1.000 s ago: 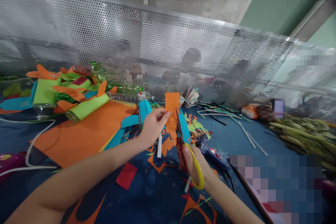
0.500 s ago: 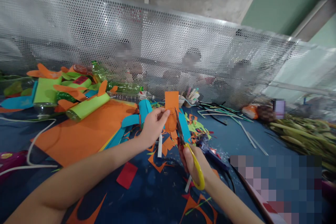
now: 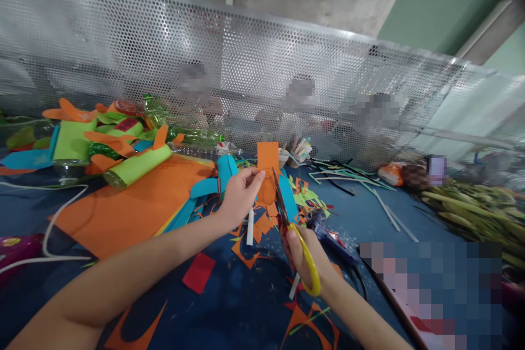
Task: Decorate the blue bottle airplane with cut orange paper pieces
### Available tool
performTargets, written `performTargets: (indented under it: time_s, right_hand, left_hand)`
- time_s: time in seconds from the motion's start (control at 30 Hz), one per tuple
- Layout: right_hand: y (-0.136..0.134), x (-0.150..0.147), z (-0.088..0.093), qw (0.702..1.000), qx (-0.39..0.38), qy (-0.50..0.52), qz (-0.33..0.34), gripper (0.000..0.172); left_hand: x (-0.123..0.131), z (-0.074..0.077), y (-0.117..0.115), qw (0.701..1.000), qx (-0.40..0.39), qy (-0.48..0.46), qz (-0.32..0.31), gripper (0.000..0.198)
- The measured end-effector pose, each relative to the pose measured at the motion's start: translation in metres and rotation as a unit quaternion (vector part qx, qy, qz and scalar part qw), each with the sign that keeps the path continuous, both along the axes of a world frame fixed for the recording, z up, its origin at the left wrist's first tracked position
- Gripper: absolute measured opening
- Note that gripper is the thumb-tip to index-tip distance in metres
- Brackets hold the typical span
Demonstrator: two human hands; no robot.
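Note:
Between thumb and fingers, my left hand (image 3: 241, 192) pinches the left side of a strip of orange paper (image 3: 268, 155) held upright. A rounded outline shows on the strip's lower part. My right hand (image 3: 301, 251) is closed around yellow-handled scissors (image 3: 308, 268). Their dark blades point up and lie along the strip's right edge; whether they touch the paper I cannot tell. Behind the strip lie blue paper pieces (image 3: 290, 199) and a heap of orange and green scraps (image 3: 307, 197). A white stick (image 3: 250, 227) lies below my left hand.
Paper-wrapped plastic bottles (image 3: 137, 167) and a large orange sheet (image 3: 123, 213) cover the left. A blue glue gun (image 3: 334, 243) lies right of the scissors. A cup of sticks (image 3: 299, 150) stands before the perforated metal screen (image 3: 246, 65). Dried husks (image 3: 476, 208) are piled far right.
Almost nothing differs. Both hands, the orange strip and the scissors keep nearly the same place, with only a very slight shift.

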State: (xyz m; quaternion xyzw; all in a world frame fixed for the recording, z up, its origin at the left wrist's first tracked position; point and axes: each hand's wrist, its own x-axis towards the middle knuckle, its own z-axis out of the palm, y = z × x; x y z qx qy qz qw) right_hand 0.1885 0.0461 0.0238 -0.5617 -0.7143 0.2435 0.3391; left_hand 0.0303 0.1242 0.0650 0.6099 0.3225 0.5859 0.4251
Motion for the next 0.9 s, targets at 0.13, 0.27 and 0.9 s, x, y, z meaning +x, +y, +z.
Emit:
performTargets:
  time_s: [0.13, 0.27, 0.9]
  right_hand:
    - [0.0002, 0.0009, -0.0011, 1.0, 0.002, 0.005, 0.006, 0.049]
    - [-0.0001, 0.001, -0.0025, 1.0, 0.0, 0.019, 0.008, 0.047]
    - [-0.0015, 0.0, 0.0029, 0.998, 0.051, -0.026, 0.001, 0.048]
  left_hand:
    - [-0.0006, -0.0006, 0.0008, 1.0, 0.0, -0.001, -0.002, 0.025]
    - [-0.001, -0.0021, 0.0021, 1.0, 0.004, 0.004, 0.0, 0.025]
    - [-0.0028, 0.0052, -0.0011, 1.0, 0.016, 0.005, 0.018, 0.024]
